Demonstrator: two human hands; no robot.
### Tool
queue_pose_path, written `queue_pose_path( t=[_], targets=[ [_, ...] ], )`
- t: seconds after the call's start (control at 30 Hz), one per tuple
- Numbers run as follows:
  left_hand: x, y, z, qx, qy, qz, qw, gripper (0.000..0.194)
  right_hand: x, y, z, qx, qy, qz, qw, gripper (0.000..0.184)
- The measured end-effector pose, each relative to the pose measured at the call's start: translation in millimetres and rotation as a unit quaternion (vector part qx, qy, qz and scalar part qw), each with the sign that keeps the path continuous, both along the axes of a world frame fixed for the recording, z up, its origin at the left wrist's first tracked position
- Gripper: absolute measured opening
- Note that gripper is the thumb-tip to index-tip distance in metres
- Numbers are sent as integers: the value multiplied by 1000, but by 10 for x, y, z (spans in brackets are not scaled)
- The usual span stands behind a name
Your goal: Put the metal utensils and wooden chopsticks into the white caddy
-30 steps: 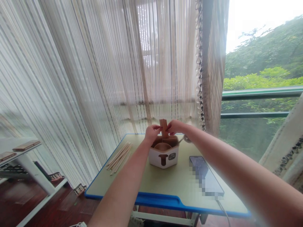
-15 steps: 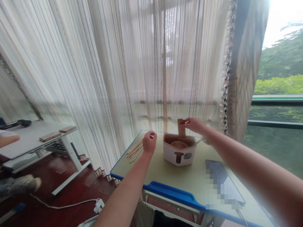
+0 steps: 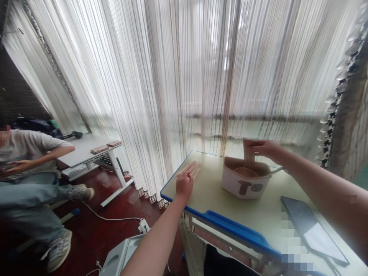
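A white holder (image 3: 243, 184) with a brown rim and several compartments stands on a pale green table (image 3: 218, 199) edged in blue. My right hand (image 3: 263, 148) is closed on a bundle of upright wooden sticks (image 3: 247, 150) that stand in the holder's back compartment. Loose wooden sticks (image 3: 191, 168) lie flat at the table's far left corner. My left hand (image 3: 184, 184) reaches down over their near ends with its fingers curled, touching or just above them.
A phone (image 3: 312, 229) lies at the table's right with a cable. Striped sheer curtains hang behind the table. At left, a seated person (image 3: 25, 168) rests an arm on a white desk (image 3: 86, 150). A power strip (image 3: 143, 226) and cord lie on the dark red floor.
The view has swung left. My left hand let go of the upright sticks and moved left and down to the loose sticks. My right hand stays on the bundle.
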State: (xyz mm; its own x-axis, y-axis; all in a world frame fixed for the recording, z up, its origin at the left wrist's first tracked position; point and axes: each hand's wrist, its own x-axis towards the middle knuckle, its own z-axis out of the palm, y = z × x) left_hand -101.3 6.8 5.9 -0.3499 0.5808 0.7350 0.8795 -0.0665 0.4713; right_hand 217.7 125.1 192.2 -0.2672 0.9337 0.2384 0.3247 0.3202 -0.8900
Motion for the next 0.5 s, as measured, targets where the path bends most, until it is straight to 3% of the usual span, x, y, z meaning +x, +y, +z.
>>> queue_pose_path(
  t=[0.1, 0.17, 0.33, 0.43, 0.5],
  targets=[
    [23, -19, -38, 7, 23, -26, 999, 16, 18, -59, 42, -74, 18, 2, 997, 21],
    [24, -15, -24, -10, 24, -37, 999, 16, 22, -90, 56, -81, 17, 3, 997, 23],
    [-62, 40, -28, -33, -111, -8, 993, 14, 12, -139, 61, -72, -15, -15, 997, 23],
    [-151, 84, -76, -11, -226, -4, 974, 18, -24, -220, 126, -8, -43, -54, 998, 35],
    [-223, 111, -87, -3, -288, -20, 957, 20, -112, -346, 209, 103, -38, -126, 986, 41]
  ],
)
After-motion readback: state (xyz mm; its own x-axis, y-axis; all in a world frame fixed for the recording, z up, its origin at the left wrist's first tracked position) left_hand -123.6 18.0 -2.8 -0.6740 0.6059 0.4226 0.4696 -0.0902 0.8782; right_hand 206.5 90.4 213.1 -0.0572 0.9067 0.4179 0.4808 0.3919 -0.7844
